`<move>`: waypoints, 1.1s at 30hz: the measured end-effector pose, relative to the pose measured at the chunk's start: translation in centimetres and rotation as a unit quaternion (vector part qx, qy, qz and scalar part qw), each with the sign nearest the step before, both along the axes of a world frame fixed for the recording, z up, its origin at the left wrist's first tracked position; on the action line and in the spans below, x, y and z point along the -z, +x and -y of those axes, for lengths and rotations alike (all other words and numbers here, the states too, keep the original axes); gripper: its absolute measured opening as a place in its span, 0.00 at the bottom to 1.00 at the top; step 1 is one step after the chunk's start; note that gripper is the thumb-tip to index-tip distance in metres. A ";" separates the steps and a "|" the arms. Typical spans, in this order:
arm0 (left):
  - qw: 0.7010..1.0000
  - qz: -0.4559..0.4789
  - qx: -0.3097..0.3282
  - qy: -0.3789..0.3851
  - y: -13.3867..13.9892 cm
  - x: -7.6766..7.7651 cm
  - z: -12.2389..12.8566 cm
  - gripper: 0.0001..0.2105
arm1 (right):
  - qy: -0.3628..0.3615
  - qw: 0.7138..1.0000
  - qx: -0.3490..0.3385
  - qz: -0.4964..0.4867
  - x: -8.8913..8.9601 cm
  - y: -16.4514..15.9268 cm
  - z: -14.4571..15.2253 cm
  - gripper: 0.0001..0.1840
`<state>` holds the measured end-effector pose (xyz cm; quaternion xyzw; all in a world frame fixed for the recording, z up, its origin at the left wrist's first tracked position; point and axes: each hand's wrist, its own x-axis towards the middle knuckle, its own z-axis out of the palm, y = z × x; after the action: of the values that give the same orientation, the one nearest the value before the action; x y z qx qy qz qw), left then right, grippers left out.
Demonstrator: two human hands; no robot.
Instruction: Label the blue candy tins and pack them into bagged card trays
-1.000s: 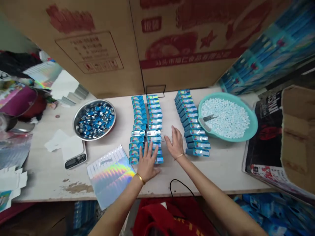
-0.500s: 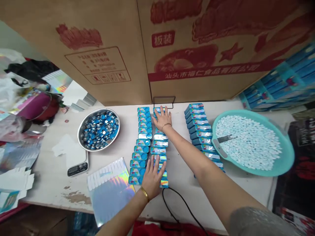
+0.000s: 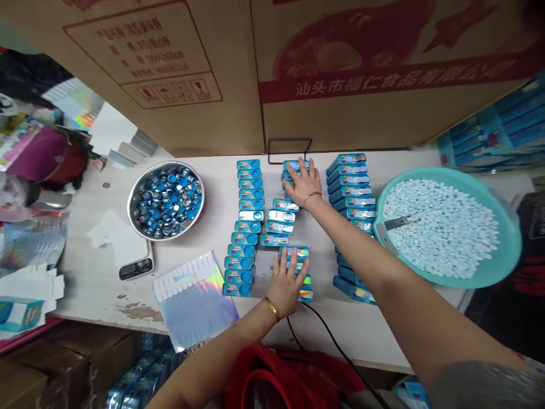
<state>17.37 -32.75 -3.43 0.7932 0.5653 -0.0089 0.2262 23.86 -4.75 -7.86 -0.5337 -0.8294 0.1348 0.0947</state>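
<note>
Along the red band [image 3: 275, 91] of the brown carton [image 3: 340, 125], upper right of the frame, runs white lettering [image 3: 395, 79] reading 汕头市福仁食品有限公司, while the red-outlined panel [image 3: 142, 54], upper left, carries blurred lines, one ending in "cm", above handling signs [image 3: 174, 93], and the blue packs' [image 3: 240, 250] print is too small to read.

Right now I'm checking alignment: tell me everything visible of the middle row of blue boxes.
The middle row of small blue boxes has glossy printed faces up, some iridescent. It runs crookedly between the left row and right row, central boxes jutting left of both ends. The right hand seems to rest on its far end, the left hand on its near end.
</note>
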 end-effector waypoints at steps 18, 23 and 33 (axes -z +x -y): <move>0.967 0.060 -0.211 0.127 -8.1 -4.3 -0.8 0.19 | -0.040 0.964 -0.260 0.024 -3.6 0.4 12.2 0.47; 0.952 0.046 -0.259 0.153 -9.9 -5.0 0.4 0.16 | -0.036 0.968 -0.245 0.039 -3.6 1.7 12.4 0.42; 0.863 -0.077 -0.498 0.044 -25.6 -1.6 13.3 0.19 | -0.009 0.979 -0.174 0.101 -3.0 8.2 14.6 0.43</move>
<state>-8.23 -46.07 -1.84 0.4118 0.9006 0.0691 0.1211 32.03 -19.38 -4.87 -0.3926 -0.9138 0.1021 -0.0191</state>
